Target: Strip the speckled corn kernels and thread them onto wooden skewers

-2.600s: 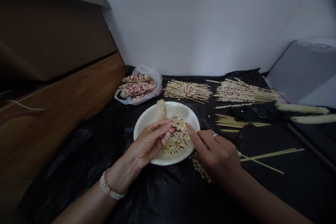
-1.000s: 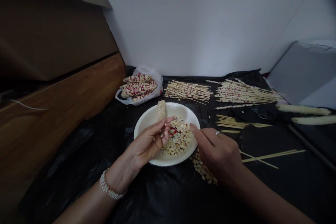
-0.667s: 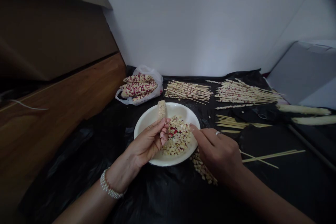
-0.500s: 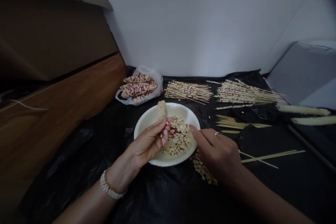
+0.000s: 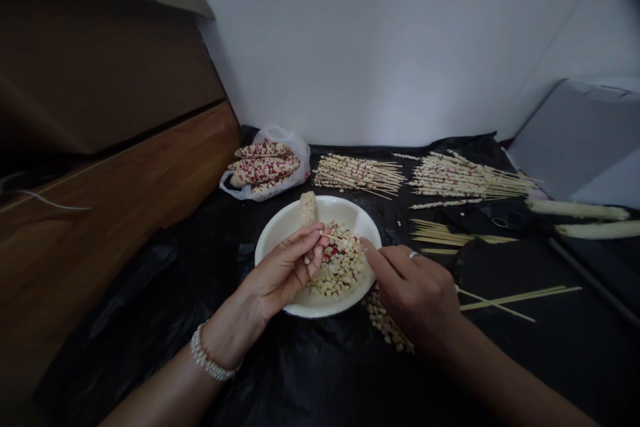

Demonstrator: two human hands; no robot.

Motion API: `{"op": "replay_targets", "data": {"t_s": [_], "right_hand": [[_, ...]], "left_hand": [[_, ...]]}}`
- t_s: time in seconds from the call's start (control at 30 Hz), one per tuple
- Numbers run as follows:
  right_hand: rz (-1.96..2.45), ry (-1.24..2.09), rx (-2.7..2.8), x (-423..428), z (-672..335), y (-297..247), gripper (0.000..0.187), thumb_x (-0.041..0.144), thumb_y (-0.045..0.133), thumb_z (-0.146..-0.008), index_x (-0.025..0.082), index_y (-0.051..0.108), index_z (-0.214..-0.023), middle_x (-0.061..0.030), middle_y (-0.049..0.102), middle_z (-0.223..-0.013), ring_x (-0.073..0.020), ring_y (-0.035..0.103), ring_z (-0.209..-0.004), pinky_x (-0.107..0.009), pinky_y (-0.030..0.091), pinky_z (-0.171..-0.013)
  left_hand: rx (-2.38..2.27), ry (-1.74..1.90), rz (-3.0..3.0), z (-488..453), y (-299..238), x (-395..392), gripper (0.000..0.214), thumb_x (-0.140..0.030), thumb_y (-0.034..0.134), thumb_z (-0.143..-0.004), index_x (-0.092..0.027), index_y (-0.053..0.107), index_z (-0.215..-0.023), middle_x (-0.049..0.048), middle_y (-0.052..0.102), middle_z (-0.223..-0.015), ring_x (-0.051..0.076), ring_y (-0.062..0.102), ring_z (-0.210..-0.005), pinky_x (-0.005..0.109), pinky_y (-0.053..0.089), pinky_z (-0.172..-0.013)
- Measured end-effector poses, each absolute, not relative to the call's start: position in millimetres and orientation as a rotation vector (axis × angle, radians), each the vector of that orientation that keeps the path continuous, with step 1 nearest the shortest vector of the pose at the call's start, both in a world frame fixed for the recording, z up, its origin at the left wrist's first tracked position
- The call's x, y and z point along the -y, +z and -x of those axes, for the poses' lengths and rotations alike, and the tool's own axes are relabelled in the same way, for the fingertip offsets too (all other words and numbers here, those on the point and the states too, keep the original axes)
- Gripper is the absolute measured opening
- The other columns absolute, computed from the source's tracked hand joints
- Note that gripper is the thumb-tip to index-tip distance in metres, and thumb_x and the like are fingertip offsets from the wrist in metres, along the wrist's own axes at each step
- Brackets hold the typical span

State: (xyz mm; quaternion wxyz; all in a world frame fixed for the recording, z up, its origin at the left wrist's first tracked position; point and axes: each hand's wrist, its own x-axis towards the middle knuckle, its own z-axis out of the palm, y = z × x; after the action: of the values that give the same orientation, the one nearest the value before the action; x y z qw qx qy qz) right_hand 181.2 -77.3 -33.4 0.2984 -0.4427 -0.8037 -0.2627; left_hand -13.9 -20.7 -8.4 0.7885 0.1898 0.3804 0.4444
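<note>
A white bowl (image 5: pixel 280 230) on black plastic sheeting holds a heap of loose corn kernels (image 5: pixel 340 263) and a stripped cob (image 5: pixel 307 208) leaning on its far rim. My left hand (image 5: pixel 285 270) hovers over the bowl with fingertips pinched on a kernel at the tip of a thin wooden skewer (image 5: pixel 345 240). My right hand (image 5: pixel 413 290) is closed on the skewer's other end; a threaded length of kernels (image 5: pixel 385 323) trails below it and the bare stick (image 5: pixel 493 310) pokes out to the right.
A plastic bag of red-and-white corn cobs (image 5: pixel 263 167) lies behind the bowl. Two heaps of filled skewers (image 5: pixel 357 173) (image 5: pixel 465 177), bare skewers (image 5: pixel 450 233) and stripped cobs (image 5: pixel 575 208) lie to the right. Wooden furniture (image 5: pixel 125 180) stands left, a grey box (image 5: pixel 575 133) right.
The hands stay over the bowl. My left fingertips have shifted slightly at the skewer's tip, and the bare stick end by my right hand has swung a little.
</note>
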Motion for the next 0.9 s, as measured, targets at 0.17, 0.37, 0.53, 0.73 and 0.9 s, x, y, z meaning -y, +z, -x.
{"op": "replay_targets", "data": {"t_s": [0.17,0.37,0.53,0.73,0.9], "right_hand": [[1.176,-0.687,2.13,77.2,-180.9,-33.9,0.035,0.007,0.046,-0.085,0.007,0.059,-0.117,-0.0053,0.061,-0.073,-0.0142,0.052,-0.067,-0.029,0.036,-0.056],[1.164,-0.727,2.143,77.7,-180.5,-31.7,0.035,0.006,0.046,-0.084,0.005,0.059,-0.117,-0.0056,0.061,-0.073,-0.0143,0.051,-0.065,-0.03,0.035,-0.053],[1.169,-0.751,2.142,78.3,-178.7,-31.4,0.033,0.006,0.048,-0.083,0.004,0.061,-0.114,-0.0051,0.059,-0.07,-0.0143,0.05,-0.062,-0.031,0.033,-0.051],[1.193,-0.751,2.139,78.7,-177.0,-32.8,0.034,0.005,0.047,-0.083,0.004,0.061,-0.114,-0.0045,0.059,-0.069,-0.0137,0.05,-0.061,-0.03,0.033,-0.05],[1.179,-0.74,2.128,79.2,-176.0,-32.7,0.034,0.005,0.044,-0.083,0.002,0.06,-0.113,-0.0057,0.06,-0.07,-0.014,0.052,-0.063,-0.029,0.035,-0.051]], "left_hand": [[-0.826,0.949,-0.416,13.5,-7.4,20.9,0.018,0.0,0.054,-0.084,-0.008,0.067,-0.093,0.007,0.069,-0.081,0.008,0.065,-0.069,0.012,0.054,-0.064],[-0.836,0.951,-0.437,14.2,-10.2,20.0,0.016,-0.001,0.057,-0.082,-0.007,0.067,-0.092,0.0071,0.069,-0.079,0.008,0.066,-0.068,0.012,0.054,-0.064],[-0.871,0.969,-0.497,12.1,-11.8,22.1,0.014,-0.001,0.061,-0.08,-0.007,0.068,-0.091,0.0065,0.07,-0.077,0.008,0.066,-0.067,0.012,0.055,-0.065],[-0.897,0.99,-0.553,9.4,-9.3,24.6,0.02,-0.002,0.062,-0.079,-0.009,0.068,-0.097,0.0053,0.07,-0.076,0.007,0.066,-0.067,0.012,0.054,-0.065],[-0.876,0.99,-0.576,8.4,-8.7,25.9,0.01,-0.006,0.07,-0.073,-0.009,0.069,-0.083,0.003,0.068,-0.071,0.004,0.06,-0.057,0.01,0.052,-0.056]]}}
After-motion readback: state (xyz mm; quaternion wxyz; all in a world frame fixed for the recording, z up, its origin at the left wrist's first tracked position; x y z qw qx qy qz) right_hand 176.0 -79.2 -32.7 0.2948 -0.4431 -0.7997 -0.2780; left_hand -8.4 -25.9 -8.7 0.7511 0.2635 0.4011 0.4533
